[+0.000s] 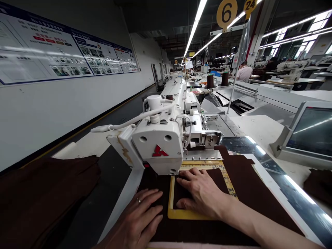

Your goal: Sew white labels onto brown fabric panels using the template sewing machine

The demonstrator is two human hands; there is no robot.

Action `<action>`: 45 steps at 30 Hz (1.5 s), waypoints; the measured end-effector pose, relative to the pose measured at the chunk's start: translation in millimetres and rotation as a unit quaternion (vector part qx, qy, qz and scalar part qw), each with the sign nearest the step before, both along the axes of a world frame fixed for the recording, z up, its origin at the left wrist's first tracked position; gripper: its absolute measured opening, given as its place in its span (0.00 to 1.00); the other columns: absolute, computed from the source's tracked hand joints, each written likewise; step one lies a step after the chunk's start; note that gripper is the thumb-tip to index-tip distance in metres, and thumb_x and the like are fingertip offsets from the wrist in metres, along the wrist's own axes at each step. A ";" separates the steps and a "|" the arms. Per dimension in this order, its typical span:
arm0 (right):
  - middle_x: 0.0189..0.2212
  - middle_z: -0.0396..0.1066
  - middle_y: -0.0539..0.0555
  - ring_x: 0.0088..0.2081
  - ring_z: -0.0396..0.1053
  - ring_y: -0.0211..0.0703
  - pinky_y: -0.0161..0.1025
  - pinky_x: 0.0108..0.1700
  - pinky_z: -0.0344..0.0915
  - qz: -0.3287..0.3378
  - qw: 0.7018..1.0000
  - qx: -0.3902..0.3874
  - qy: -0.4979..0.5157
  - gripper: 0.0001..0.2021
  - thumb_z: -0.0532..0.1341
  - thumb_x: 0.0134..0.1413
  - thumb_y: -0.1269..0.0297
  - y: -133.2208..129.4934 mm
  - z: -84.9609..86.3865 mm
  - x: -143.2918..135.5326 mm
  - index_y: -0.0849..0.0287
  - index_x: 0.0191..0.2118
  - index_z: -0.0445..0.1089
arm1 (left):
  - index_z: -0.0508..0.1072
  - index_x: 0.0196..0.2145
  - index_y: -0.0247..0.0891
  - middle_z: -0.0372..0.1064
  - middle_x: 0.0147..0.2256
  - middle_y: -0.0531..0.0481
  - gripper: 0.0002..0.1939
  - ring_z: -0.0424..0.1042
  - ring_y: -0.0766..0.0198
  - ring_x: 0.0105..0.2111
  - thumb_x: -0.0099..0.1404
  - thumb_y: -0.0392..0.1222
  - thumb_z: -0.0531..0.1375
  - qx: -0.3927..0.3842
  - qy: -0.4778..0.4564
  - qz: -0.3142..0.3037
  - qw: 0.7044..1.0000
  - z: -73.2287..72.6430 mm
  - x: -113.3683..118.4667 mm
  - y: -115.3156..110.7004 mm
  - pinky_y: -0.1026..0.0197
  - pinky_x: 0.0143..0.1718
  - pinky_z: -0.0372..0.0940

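Dark brown fabric point(243, 186) lies spread over the machine bed under a white sewing machine head point(158, 145). On the fabric rests a yellow rectangular frame point(192, 215), its far side under a metal clamp bar point(202, 155). My right hand point(202, 193) lies inside the frame, fingers spread over the brown cloth, wrist crossing the near edge. To the left of the frame, my left hand point(142, 214) is laid on the fabric with its fingers stretched out and a ring on one finger. Neither hand grips anything. The needle area is hidden behind the machine head.
A stack of brown fabric point(46, 193) sits at the left. On the right stands a monitor point(308, 135), with more dark cloth point(319, 185) below it. Brown thread spools point(210, 81) stand farther back. A seated person point(244, 72) is in the background.
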State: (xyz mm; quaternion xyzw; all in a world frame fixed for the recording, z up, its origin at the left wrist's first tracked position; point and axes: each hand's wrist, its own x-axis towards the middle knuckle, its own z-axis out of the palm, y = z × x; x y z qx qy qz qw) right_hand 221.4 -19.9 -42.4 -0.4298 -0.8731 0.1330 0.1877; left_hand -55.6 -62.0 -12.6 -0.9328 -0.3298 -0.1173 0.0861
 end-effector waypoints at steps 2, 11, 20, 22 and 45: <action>0.62 0.67 0.58 0.55 0.63 0.61 0.57 0.54 0.61 0.002 1.000 -0.004 0.000 0.31 0.60 0.63 0.39 -3.3 0.0 -0.3 0.52 0.63 0.69 | 0.77 0.49 0.41 0.71 0.59 0.45 0.12 0.68 0.55 0.60 0.71 0.33 0.59 -0.005 -0.001 -0.008 1.000 1.4 2.8 -0.9 0.53 0.64 0.64; 0.62 0.66 0.59 0.55 0.63 0.62 0.58 0.56 0.61 0.021 1.000 -0.006 -0.004 0.29 0.62 0.63 0.42 -15.0 1.6 -1.0 0.54 0.62 0.69 | 0.75 0.50 0.41 0.71 0.58 0.42 0.13 0.68 0.54 0.60 0.71 0.31 0.58 -0.018 0.014 -0.028 0.999 3.5 9.3 -4.9 0.49 0.65 0.63; 0.60 0.67 0.58 0.54 0.63 0.60 0.56 0.56 0.62 0.037 0.999 0.012 0.008 0.29 0.65 0.61 0.45 -11.2 -6.8 1.5 0.53 0.62 0.67 | 0.73 0.53 0.40 0.70 0.59 0.43 0.14 0.68 0.54 0.60 0.74 0.33 0.55 -0.071 0.007 -0.017 0.997 0.3 23.3 11.4 0.45 0.64 0.62; 0.59 0.68 0.57 0.55 0.63 0.59 0.56 0.57 0.61 0.034 0.999 0.013 0.011 0.28 0.65 0.61 0.47 -10.9 -9.9 1.2 0.54 0.62 0.67 | 0.73 0.54 0.40 0.71 0.59 0.43 0.13 0.68 0.53 0.60 0.74 0.34 0.56 -0.082 0.004 -0.010 0.997 -3.3 26.4 16.9 0.45 0.63 0.63; 0.44 0.69 0.59 0.45 0.67 0.53 0.49 0.46 0.64 -0.033 0.998 0.057 -0.024 0.08 0.53 0.69 0.70 16.2 -9.9 -2.1 0.58 0.44 0.70 | 0.72 0.58 0.36 0.72 0.59 0.43 0.18 0.70 0.46 0.57 0.73 0.41 0.60 -0.041 0.018 0.018 0.999 -18.4 48.4 21.4 0.42 0.55 0.70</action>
